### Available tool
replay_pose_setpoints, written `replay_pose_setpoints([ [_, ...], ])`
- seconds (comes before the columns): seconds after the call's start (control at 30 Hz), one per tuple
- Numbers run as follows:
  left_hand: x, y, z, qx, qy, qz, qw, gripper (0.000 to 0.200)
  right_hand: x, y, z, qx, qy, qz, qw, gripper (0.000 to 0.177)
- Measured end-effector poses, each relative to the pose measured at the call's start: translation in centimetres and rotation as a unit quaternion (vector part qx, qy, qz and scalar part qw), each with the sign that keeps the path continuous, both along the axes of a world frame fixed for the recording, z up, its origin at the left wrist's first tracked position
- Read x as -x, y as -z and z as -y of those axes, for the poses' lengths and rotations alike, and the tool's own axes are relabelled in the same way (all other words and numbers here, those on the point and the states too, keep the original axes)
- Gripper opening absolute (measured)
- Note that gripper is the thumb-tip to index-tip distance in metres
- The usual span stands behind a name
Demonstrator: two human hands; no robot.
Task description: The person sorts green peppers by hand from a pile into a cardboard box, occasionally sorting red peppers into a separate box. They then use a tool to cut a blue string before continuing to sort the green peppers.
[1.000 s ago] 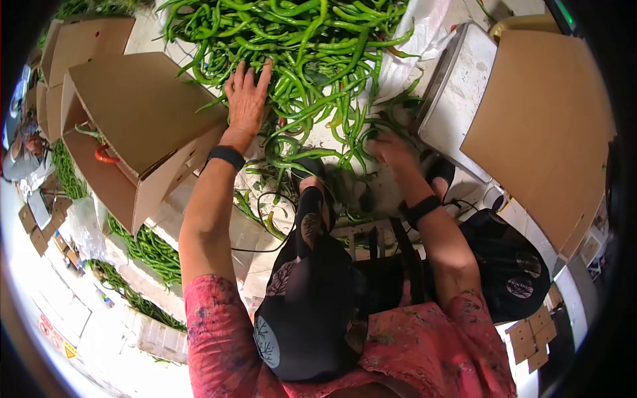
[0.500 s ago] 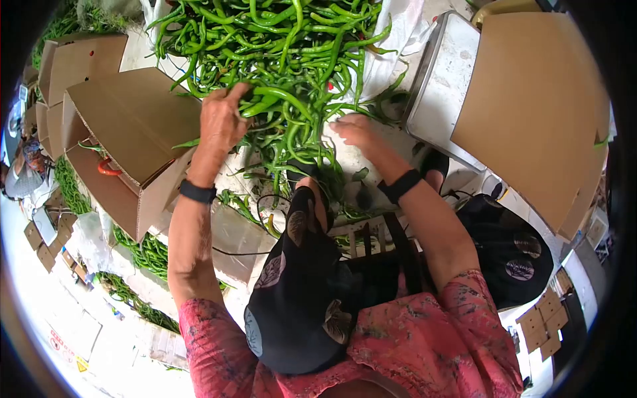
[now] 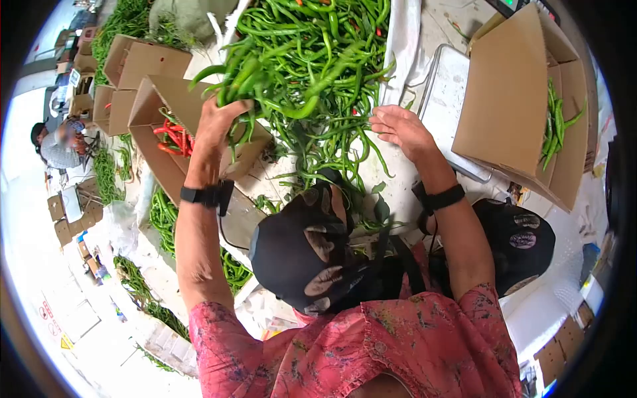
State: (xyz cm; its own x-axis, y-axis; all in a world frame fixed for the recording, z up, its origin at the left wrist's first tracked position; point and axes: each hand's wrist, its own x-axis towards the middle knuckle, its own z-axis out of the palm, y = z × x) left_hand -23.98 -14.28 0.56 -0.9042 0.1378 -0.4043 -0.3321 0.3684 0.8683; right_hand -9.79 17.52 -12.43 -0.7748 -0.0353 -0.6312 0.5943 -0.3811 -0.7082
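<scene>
A big heap of long green chili peppers (image 3: 312, 53) lies in front of me on white sacking. My left hand (image 3: 217, 123) is closed around a bunch of green peppers (image 3: 249, 83), which stick out past the fingers and are blurred by motion. At the heap's right edge is my right hand (image 3: 401, 129), palm turned inward, fingers stretched out and nothing in them. Loose peppers (image 3: 361, 149) trail down from the heap between both hands, toward my knees.
To the left, a cardboard box (image 3: 152, 126) contains red peppers (image 3: 174, 136). On the right, another box (image 3: 501, 99) with a few green peppers (image 3: 556, 126) stands on a metal scale platform (image 3: 443, 83). A person (image 3: 66, 146) sits far left.
My left hand has lifted a bunch of peppers from the heap. My right hand has moved right and its fingers point to the heap. The view has shifted, showing inside both boxes.
</scene>
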Motion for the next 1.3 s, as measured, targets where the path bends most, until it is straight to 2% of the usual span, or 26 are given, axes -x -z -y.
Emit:
replay_pose_setpoints([
  [0.03, 0.3, -0.4, 0.0, 0.056, 0.016, 0.022, 0.998, 0.037, -0.4, -1.1, 0.2, -0.002, -0.005, -0.025, 1.0, 0.042],
  [0.07, 0.1, -1.1, 0.1, 0.053, 0.014, 0.008, 0.998, 0.037, -0.6, -2.2, 0.3, -0.004, -0.007, -0.054, 0.999, 0.043],
  [0.13, 0.2, -2.9, -0.7, -0.098, -0.024, -0.015, 0.995, 0.034, -1.6, -4.6, 0.4, 0.005, -0.019, -0.078, 0.997, 0.048],
  [0.23, -0.6, -5.8, -1.6, -0.106, -0.015, 0.002, 0.994, 0.032, -3.1, -6.9, 0.8, 0.015, -0.029, -0.111, 0.993, 0.053],
  [0.3, -1.1, -7.7, -2.4, -0.149, 0.005, -0.011, 0.989, 0.029, -4.0, -8.2, 0.9, 0.023, -0.031, -0.139, 0.99, 0.055],
  [0.37, -3.2, -10.6, -4.1, -0.159, -0.022, -0.017, 0.987, 0.031, -4.9, -10.3, 1.0, 0.032, -0.038, -0.173, 0.984, 0.059],
  [0.43, -4.8, -12.4, -5.1, -0.153, -0.013, -0.008, 0.988, 0.031, -5.5, -13.5, 1.4, 0.055, -0.042, -0.176, 0.982, 0.052],
  [0.5, -6.3, -13.2, -6.1, -0.157, -0.007, 0.032, 0.987, 0.032, -6.1, -16.7, 2.2, 0.072, 0.008, -0.234, 0.97, 0.059],
  [0.53, -7.6, -14.1, -7.2, -0.16, -0.004, 0.038, 0.986, 0.032, -6.0, -18.3, 2.5, 0.101, 0.034, -0.248, 0.963, 0.069],
  [0.57, -8.8, -14.6, -8.4, -0.185, -0.01, 0.04, 0.982, 0.034, -5.9, -19.0, 2.9, 0.039, 0.043, -0.302, 0.951, 0.068],
  [0.63, -10.8, -15.1, -9.8, -0.21, -0.005, 0.064, 0.976, 0.035, -6.0, -21.2, 3.5, 0.023, 0.077, -0.372, 0.925, 0.066],
  [0.67, -11.8, -14.9, -10.9, -0.272, -0.02, 0.072, 0.959, 0.037, -5.5, -20.9, 3.8, -0.065, 0.115, -0.436, 0.89, 0.062],
  [0.77, -14.3, -14.0, -12.1, -0.379, -0.039, 0.117, 0.917, 0.036, -5.9, -21.1, 2.6, -0.122, 0.134, -0.435, 0.882, 0.059],
  [0.8, -15.0, -13.5, -12.5, -0.419, -0.034, 0.127, 0.898, 0.034, -6.4, -21.5, 2.4, -0.101, 0.16, -0.434, 0.881, 0.049],
  [0.83, -16.2, -14.0, -13.5, -0.441, -0.025, 0.134, 0.887, 0.034, -6.9, -21.8, 2.0, -0.103, 0.159, -0.435, 0.88, 0.049],
  [0.93, -17.9, -10.9, -13.8, -0.474, -0.045, 0.183, 0.86, 0.036, -8.9, -22.7, 0.0, -0.134, 0.059, -0.38, 0.913, 0.023],
  [0.97, -18.7, -10.0, -13.9, -0.475, -0.065, 0.193, 0.856, 0.036, -9.5, -22.4, -0.4, -0.137, 0.058, -0.375, 0.915, 0.023],
  [1.03, -20.5, -10.3, -15.3, -0.523, -0.065, 0.194, 0.827, 0.035, -10.3, -21.6, -1.2, -0.044, 0.029, -0.332, 0.942, 0.02],
  [1.1, -21.2, -8.4, -15.3, -0.545, -0.069, 0.194, 0.813, 0.037, -11.4, -20.4, -2.1, -0.05, 0.019, -0.32, 0.946, 0.024],
  [1.17, -22.0, -6.9, -15.3, -0.54, -0.078, 0.212, 0.811, 0.036, -12.8, -19.9, -2.3, -0.021, 0.061, -0.234, 0.97, 0.026],
  [1.23, -22.3, -5.9, -15.3, -0.548, -0.087, 0.226, 0.8, 0.035, -14.1, -20.1, -1.9, -0.069, 0.071, -0.23, 0.968, 0.026],
  [1.3, -22.6, -5.4, -15.4, -0.547, -0.09, 0.218, 0.803, 0.033, -15.6, -20.3, -1.2, -0.239, 0.138, -0.232, 0.933, 0.025],
])
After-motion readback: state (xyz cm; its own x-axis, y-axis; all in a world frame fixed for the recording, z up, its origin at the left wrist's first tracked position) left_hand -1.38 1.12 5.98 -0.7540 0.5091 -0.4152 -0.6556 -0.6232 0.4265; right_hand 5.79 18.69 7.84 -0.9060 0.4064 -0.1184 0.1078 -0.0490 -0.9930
